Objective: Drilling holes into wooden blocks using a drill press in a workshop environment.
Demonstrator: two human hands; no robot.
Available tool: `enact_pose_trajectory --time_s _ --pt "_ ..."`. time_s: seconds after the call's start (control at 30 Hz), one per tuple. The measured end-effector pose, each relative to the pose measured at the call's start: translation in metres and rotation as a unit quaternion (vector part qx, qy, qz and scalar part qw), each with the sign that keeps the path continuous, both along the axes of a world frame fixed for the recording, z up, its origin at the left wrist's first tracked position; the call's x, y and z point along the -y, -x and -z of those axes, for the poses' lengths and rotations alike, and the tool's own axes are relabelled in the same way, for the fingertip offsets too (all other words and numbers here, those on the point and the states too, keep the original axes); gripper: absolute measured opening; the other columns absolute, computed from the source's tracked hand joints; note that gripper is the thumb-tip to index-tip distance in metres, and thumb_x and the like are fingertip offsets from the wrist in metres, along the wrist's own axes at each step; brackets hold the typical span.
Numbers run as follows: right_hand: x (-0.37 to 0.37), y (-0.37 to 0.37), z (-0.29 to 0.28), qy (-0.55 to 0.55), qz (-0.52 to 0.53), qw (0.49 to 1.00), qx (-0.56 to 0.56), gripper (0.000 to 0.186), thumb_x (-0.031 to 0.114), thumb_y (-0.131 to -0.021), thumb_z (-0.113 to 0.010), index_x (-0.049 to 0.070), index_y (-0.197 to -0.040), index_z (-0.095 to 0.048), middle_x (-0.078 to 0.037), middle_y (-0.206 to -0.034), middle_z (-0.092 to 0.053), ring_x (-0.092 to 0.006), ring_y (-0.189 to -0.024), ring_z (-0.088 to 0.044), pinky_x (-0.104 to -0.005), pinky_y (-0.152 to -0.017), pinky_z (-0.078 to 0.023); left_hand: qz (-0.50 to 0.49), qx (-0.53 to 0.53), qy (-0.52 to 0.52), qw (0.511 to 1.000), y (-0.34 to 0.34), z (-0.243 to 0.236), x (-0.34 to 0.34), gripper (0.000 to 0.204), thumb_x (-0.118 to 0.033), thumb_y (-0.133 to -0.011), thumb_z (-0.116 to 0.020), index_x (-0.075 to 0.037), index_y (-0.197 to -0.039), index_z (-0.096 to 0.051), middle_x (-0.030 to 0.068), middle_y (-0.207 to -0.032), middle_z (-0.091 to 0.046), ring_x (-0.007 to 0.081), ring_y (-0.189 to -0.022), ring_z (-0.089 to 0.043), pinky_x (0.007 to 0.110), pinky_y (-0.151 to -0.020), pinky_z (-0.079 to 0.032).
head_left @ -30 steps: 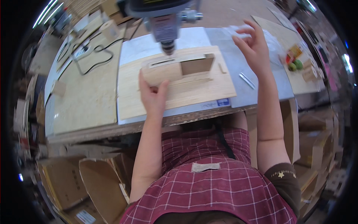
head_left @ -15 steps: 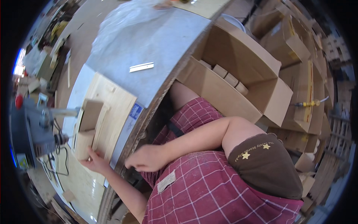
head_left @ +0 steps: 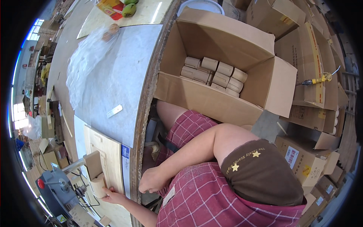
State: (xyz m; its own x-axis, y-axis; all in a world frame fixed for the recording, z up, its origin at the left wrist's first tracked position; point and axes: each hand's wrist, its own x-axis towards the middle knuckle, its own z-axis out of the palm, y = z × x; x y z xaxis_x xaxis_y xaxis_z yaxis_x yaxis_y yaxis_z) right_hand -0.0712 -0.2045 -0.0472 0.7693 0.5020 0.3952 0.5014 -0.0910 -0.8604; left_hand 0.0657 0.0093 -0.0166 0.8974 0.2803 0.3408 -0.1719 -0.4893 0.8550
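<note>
My left hand (head_left: 112,195) pinches the near end of a short, rounded pale wooden block (head_left: 98,185). The block lies against an upright brown wooden plate (head_left: 93,165) on a pale wooden board (head_left: 109,157). Beside it, on the left, the chuck of a bench drill (head_left: 80,190) points toward the block. My right hand (head_left: 152,180) is closed in a loose fist above my lap, near the bench edge. Whatever its fingers may hold is hidden.
A cardboard box (head_left: 212,85) at the right of the bench holds several rounded wooden blocks. On the grey bench top (head_left: 132,64) lie a small metal strip (head_left: 114,111) and crumpled clear plastic (head_left: 90,62). More cartons (head_left: 302,64) are stacked at the right.
My view has swung to the right, so more of the box and its blocks shows. My left hand stays at the block; my right hand remains curled near my lap.
</note>
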Motion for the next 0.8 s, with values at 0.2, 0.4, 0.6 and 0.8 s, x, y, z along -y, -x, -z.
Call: enact_pose_trajectory --time_s 0.2,0.4,0.6,0.8 --pt "0.011 -0.003 -0.004 0.02 0.008 1.0 -0.005 0.02 0.016 -0.075 -0.062 0.008 -0.092 -0.055 -0.012 -0.085 -0.06 -0.0312 -0.083 -0.059 -0.0434 -0.067 -0.046 0.001 0.003 -0.01 1.0 -0.004 0.002 -0.009 0.039 -0.022 -0.087 -0.06 0.001 -0.115 -0.043 0.0087 -0.091 -0.057 0.0107 -0.059 -0.042 0.023 -0.05 -0.035" --pt "0.007 -0.003 -0.004 0.005 -0.012 1.0 -0.013 0.02 0.017 -0.076 -0.062 0.009 -0.093 -0.056 -0.012 -0.086 -0.06 -0.0315 -0.084 -0.059 -0.0437 -0.068 -0.045 -0.01 -0.006 0.014 1.0 -0.006 0.0 -0.009 0.04 -0.022 -0.087 -0.06 0.0 -0.114 -0.043 0.0088 -0.092 -0.057 0.0099 -0.057 -0.042 0.022 -0.048 -0.035" --pt "0.009 -0.004 -0.003 0.013 -0.018 1.0 -0.014 0.02 0.018 -0.075 -0.062 0.009 -0.092 -0.056 -0.012 -0.085 -0.061 -0.0314 -0.084 -0.059 -0.0436 -0.068 -0.045 -0.022 -0.026 0.008 0.999 -0.008 0.002 -0.016 0.035 -0.024 -0.086 -0.062 -0.001 -0.106 -0.045 0.0073 -0.082 -0.057 0.0101 -0.057 -0.043 0.022 -0.047 -0.034" --pt "0.022 -0.007 -0.001 -0.016 -0.005 0.999 -0.034 0.019 0.017 -0.074 -0.062 0.009 -0.09 -0.057 -0.012 -0.084 -0.061 -0.0317 -0.083 -0.059 -0.0435 -0.068 -0.045 -0.025 0.025 0.01 0.999 -0.016 0.007 -0.026 0.035 -0.027 -0.084 -0.064 0.0 -0.1 -0.047 0.0055 -0.073 -0.053 0.0113 -0.056 -0.044 0.022 -0.047 -0.034"
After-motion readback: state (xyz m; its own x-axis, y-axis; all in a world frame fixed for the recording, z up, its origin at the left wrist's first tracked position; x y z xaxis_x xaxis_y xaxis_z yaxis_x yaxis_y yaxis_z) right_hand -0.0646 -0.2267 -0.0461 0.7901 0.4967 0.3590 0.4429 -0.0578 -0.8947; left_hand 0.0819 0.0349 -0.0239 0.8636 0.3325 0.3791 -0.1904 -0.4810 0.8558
